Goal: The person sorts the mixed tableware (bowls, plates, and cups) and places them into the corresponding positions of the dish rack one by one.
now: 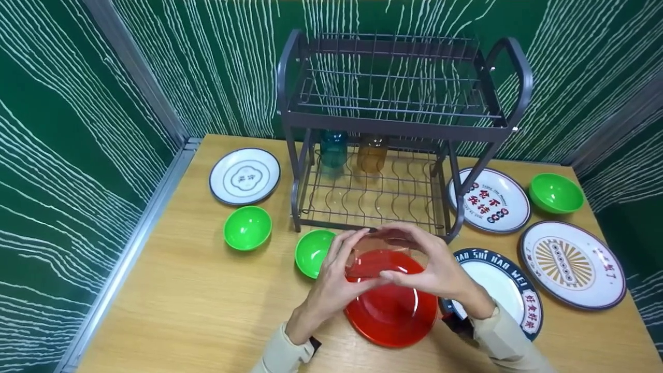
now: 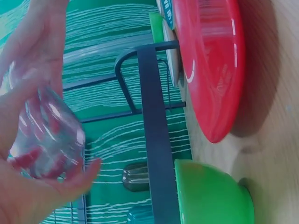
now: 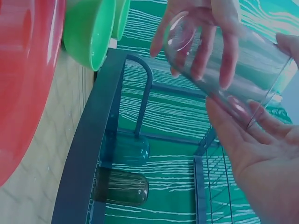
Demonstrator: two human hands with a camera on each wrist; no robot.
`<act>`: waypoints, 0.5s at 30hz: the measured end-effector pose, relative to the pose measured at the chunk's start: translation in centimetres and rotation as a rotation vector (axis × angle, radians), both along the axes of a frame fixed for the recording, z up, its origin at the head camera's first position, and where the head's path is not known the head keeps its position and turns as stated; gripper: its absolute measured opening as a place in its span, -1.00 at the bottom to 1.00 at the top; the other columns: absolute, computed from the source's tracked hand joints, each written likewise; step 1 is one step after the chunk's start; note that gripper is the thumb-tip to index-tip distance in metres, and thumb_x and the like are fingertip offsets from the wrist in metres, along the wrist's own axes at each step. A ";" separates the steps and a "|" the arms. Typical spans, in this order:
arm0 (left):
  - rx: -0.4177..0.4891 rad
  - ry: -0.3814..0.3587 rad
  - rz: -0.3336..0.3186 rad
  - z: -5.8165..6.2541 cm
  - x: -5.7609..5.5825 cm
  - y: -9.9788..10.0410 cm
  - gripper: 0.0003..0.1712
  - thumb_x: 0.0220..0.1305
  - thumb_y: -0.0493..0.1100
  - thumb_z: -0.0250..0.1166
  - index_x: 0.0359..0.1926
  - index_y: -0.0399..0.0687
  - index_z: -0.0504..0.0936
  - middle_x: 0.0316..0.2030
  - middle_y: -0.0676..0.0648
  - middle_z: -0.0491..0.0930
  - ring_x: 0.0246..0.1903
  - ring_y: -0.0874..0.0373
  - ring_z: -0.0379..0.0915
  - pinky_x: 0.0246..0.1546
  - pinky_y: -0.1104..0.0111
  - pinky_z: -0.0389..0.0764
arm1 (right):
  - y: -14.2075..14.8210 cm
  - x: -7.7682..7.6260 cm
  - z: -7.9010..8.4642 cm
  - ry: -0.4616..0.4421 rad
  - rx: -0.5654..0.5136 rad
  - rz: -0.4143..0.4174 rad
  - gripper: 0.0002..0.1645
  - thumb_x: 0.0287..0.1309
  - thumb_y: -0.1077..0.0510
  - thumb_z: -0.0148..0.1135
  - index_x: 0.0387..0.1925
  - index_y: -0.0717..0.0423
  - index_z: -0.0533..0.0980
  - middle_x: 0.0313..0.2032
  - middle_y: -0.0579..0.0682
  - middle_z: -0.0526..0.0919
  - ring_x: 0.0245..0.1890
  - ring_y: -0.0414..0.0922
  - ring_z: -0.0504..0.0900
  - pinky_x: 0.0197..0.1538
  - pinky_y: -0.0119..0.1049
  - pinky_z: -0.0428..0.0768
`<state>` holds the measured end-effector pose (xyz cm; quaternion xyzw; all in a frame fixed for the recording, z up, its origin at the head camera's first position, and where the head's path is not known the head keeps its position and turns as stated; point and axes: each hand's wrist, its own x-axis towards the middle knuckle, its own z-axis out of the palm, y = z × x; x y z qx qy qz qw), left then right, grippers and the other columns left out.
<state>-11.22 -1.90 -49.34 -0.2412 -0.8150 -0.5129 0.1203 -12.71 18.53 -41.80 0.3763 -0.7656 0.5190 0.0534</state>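
Note:
Both hands hold a clear drinking glass (image 3: pixel 243 60) tilted on its side, above a red plate (image 1: pixel 391 321) on the table. My left hand (image 1: pixel 331 282) grips one end of the glass, its fingers spread along the side. At the other end my right hand (image 1: pixel 443 269) curls thumb and fingers round the glass. Red from the plate shows through the glass in the head view. In the left wrist view the glass (image 2: pixel 53 135) lies between both hands. Just left of the hands sits a green bowl (image 1: pixel 312 254), partly covered by the left hand.
A dark two-tier dish rack (image 1: pixel 393 120) stands at the back, with a blue glass (image 1: pixel 333 150) and an amber glass (image 1: pixel 372 154) on its lower tier. Green bowls (image 1: pixel 247 228) and patterned plates (image 1: pixel 244 176) lie on both sides. A dark-rimmed plate (image 1: pixel 492 282) is partly under the right arm.

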 end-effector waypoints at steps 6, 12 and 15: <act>0.146 -0.057 -0.088 0.4 0.0 0.0 -0.06 -0.04 0.03 0.49 0.35 0.13 0.24 0.23 0.04 0.24 0.19 0.14 0.21 0.07 0.23 0.52 | 1.1 0.2 0.1 -0.060 -0.059 0.014 -0.17 -0.21 0.41 0.45 0.19 0.34 0.33 0.09 0.20 0.50 0.01 0.16 0.54 0.01 -0.15 0.59; 0.188 -0.085 -0.097 1.6 0.2 -0.3 -0.02 -0.10 -0.10 0.54 0.35 0.08 0.24 0.26 0.04 0.23 0.23 0.12 0.19 0.09 0.19 0.50 | 2.0 0.3 -0.1 -0.064 -0.077 0.038 -0.16 -0.21 0.47 0.42 0.19 0.38 0.30 0.11 0.26 0.47 0.04 0.17 0.49 0.06 -0.26 0.55; 0.182 -0.060 -0.104 2.4 0.3 -0.5 -0.03 -0.07 -0.08 0.53 0.35 0.05 0.23 0.26 0.04 0.23 0.24 0.11 0.17 0.07 0.22 0.52 | 2.2 0.4 -0.4 -0.063 -0.074 0.041 -0.15 -0.22 0.48 0.42 0.20 0.39 0.29 0.12 0.27 0.45 0.06 0.16 0.48 0.06 -0.27 0.55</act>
